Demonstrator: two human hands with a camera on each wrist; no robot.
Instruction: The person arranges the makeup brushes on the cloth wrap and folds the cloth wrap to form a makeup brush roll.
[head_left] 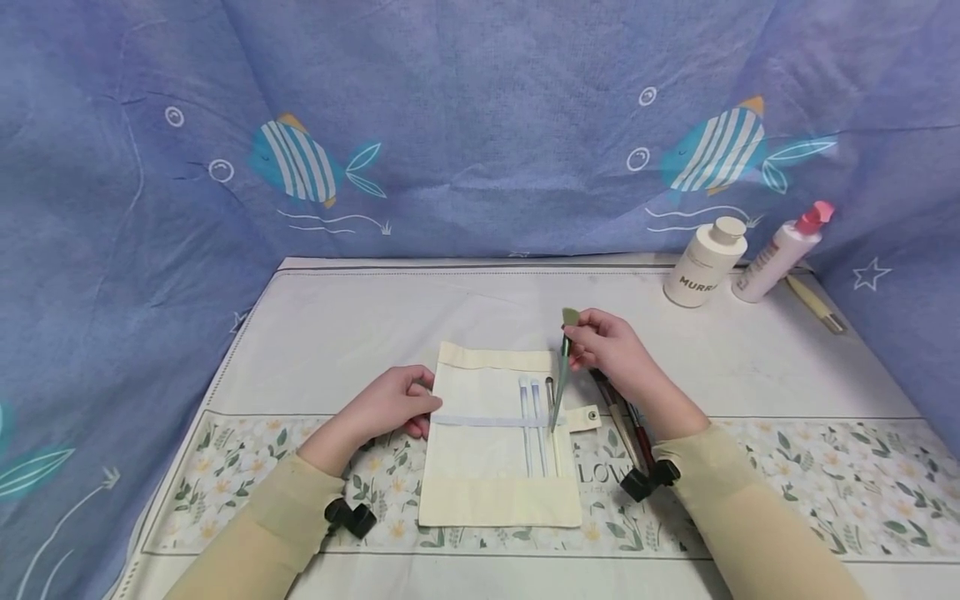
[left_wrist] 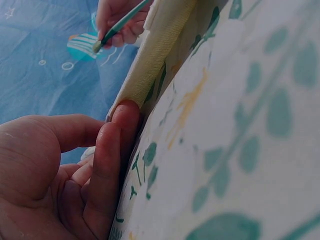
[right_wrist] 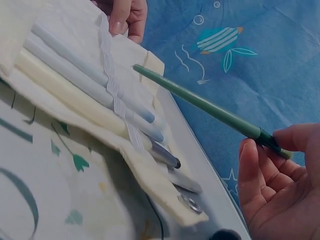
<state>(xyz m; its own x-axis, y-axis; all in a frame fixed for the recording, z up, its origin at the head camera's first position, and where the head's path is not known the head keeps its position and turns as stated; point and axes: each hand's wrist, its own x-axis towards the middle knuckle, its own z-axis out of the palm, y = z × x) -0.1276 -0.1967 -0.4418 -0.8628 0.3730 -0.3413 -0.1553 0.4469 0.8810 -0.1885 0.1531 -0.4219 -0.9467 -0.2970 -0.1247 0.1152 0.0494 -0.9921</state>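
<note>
A cream cloth brush roll (head_left: 472, 454) lies unfolded on the table, crossed by a pale elastic band (head_left: 480, 421). Two light blue brushes (right_wrist: 87, 80) and a cream-handled brush (right_wrist: 70, 92) sit under that band on the roll's right side. My left hand (head_left: 393, 404) pinches the roll's left edge between thumb and fingers. With thumb and fingertips, my right hand (head_left: 615, 346) holds a green makeup brush (head_left: 562, 371) near its bristle end. Its flared bristles point up, and its handle slants down over the roll, the tip overlapping the band's right end in the head view.
Several loose brushes (head_left: 621, 421) lie right of the roll, partly under my right forearm. A snap tab (head_left: 583, 418) sticks out from the roll's right edge. At the back right stand a white bottle (head_left: 705, 262) and a red-topped bottle (head_left: 776, 260), with a pale-handled tool (head_left: 813, 302) beside them.
</note>
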